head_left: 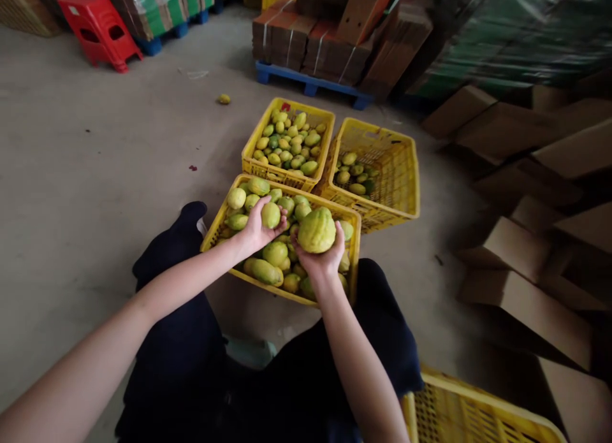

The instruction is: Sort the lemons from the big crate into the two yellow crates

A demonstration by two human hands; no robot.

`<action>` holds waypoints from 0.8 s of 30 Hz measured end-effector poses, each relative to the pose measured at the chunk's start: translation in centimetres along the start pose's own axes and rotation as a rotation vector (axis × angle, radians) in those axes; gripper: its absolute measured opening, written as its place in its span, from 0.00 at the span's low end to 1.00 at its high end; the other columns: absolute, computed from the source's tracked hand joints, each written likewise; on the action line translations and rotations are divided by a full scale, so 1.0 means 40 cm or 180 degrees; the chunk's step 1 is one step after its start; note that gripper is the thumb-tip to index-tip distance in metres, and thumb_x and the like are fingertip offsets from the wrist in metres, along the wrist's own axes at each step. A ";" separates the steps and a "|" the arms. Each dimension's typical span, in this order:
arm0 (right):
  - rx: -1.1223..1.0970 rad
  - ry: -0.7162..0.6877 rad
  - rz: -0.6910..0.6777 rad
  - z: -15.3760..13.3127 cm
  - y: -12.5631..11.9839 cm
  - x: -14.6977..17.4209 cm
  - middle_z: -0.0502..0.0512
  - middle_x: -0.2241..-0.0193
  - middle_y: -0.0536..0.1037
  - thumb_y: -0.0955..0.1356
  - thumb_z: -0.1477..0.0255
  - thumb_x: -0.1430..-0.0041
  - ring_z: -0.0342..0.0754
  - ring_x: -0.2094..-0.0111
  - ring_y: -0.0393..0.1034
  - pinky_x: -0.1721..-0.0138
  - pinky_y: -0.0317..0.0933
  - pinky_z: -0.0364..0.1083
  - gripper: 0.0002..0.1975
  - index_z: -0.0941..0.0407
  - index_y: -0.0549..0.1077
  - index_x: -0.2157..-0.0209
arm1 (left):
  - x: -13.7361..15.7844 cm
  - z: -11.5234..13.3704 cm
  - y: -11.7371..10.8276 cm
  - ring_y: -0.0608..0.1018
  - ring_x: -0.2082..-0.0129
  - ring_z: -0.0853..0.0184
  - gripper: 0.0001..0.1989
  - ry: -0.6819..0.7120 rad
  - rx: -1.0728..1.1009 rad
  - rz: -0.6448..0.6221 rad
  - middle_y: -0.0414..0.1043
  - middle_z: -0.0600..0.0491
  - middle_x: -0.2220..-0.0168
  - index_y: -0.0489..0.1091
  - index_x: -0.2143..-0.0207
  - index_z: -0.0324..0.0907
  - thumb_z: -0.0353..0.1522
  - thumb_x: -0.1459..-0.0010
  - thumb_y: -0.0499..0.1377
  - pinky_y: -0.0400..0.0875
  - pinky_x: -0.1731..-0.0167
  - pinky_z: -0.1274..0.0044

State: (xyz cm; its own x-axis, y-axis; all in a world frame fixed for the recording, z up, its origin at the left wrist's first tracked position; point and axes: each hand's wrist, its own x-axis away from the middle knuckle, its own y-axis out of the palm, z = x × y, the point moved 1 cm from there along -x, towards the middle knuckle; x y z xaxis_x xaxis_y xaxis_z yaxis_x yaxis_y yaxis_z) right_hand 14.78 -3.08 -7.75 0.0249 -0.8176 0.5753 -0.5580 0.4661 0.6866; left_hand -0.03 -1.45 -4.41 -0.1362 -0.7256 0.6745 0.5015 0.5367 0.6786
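Note:
Over the near yellow crate (pixel 356 258), filled with yellow-green lemons, both hands are raised. My left hand (pixel 258 229) is curled around a small round lemon (pixel 271 215), its fingertips reaching past the fruit. In my right hand (pixel 325 264) rests a large, lumpy, ridged lemon (pixel 316 230), cupped from below with fingers and thumb at its sides. A long lemon (pixel 265 272) lies in the crate below my hands. The crate sits between my knees, and my hands and forearms hide some of its fruit.
Beyond stand a yellow crate of smaller lemons (pixel 246 156) and a partly filled crate (pixel 392 169). One lemon (pixel 223 99) lies on the floor near a red stool (pixel 98 32). Open cardboard boxes (pixel 521 245) crowd the right; another yellow crate (pixel 459 405) is at lower right.

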 end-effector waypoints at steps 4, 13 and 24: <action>0.0109 0.0019 -0.0041 -0.005 0.022 0.013 0.49 0.70 0.81 0.62 0.54 0.34 0.49 0.68 0.77 0.70 0.72 0.47 0.17 0.50 0.74 0.60 | 0.007 0.007 0.007 0.69 0.78 0.70 0.17 -0.0052 -0.0073 -0.0116 0.73 0.50 0.74 0.74 0.63 0.38 0.38 0.29 0.51 0.68 0.79 0.79; 0.0463 0.0553 0.0121 -0.010 0.047 0.014 0.56 0.73 0.81 0.53 0.59 0.27 0.49 0.75 0.74 0.80 0.69 0.43 0.24 0.56 0.74 0.57 | -0.046 0.051 -0.008 0.80 0.68 0.66 0.17 0.0244 0.0048 0.0021 0.76 0.50 0.69 0.76 0.51 0.41 0.38 0.29 0.50 0.76 0.72 0.81; 0.0269 0.0587 -0.0505 -0.021 0.031 0.001 0.56 0.69 0.83 0.66 0.53 0.34 0.49 0.76 0.76 0.77 0.74 0.45 0.22 0.55 0.76 0.52 | -0.067 0.020 -0.046 0.79 0.72 0.66 0.17 -0.0139 -0.0808 -0.0402 0.78 0.48 0.69 0.75 0.58 0.38 0.42 0.29 0.55 0.76 0.70 0.78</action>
State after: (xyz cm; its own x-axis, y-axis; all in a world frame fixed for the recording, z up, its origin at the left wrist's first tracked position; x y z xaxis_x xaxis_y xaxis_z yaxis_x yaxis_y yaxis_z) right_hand 14.78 -2.26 -6.49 0.2644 -0.7991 0.5400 -0.6022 0.3005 0.7396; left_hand -1.26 -0.16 -7.24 -0.2452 -0.7576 0.6050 0.6752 0.3144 0.6673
